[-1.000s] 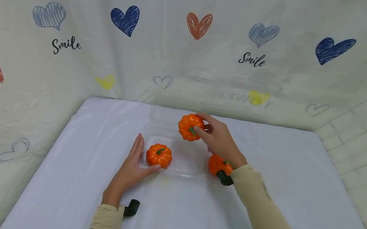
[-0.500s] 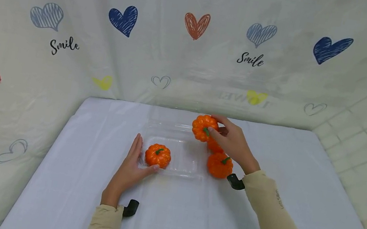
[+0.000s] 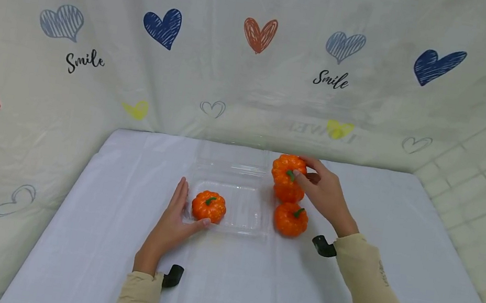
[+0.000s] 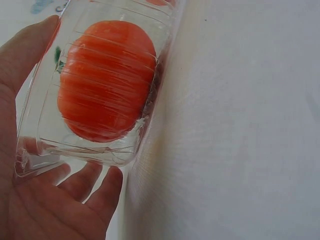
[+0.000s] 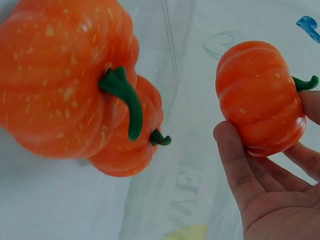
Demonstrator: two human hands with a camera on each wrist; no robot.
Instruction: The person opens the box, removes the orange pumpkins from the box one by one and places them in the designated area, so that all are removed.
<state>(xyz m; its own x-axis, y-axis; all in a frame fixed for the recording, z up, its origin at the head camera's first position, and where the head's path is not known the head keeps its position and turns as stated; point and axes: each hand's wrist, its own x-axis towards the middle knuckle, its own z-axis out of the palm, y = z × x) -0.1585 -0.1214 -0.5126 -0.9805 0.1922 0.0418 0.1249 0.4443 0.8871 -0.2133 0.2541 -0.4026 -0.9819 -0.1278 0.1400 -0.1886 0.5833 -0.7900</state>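
My right hand (image 3: pixel 324 193) pinches a small orange toy pumpkin (image 3: pixel 283 167) with a green stem, its thumb by the stem. In the right wrist view this pumpkin (image 5: pixel 257 97) is held up, apart from two others. In the head view it overlaps one pumpkin (image 3: pixel 289 194); another pumpkin (image 3: pixel 291 220) sits nearer. Left of these lies a clear plastic box (image 3: pixel 240 230) with its lid raised at the back. A pumpkin (image 3: pixel 208 207) rests in its left part. My left hand (image 3: pixel 170 230) steadies the box's front-left corner, fingers straight along the side, thumb at the front rim.
A white cloth (image 3: pixel 221 286) covers the table. The raised clear lid (image 3: pixel 232 156) stands near the table's back edge. Behind it hangs a pale curtain (image 3: pixel 280 94) printed with hearts and words. A black wrist device (image 3: pixel 173 276) juts out beside the left sleeve.
The right hand has carried its pumpkin rightward from over the box to above the pumpkins beside it. The left hand and the pumpkin in the box stay in place.
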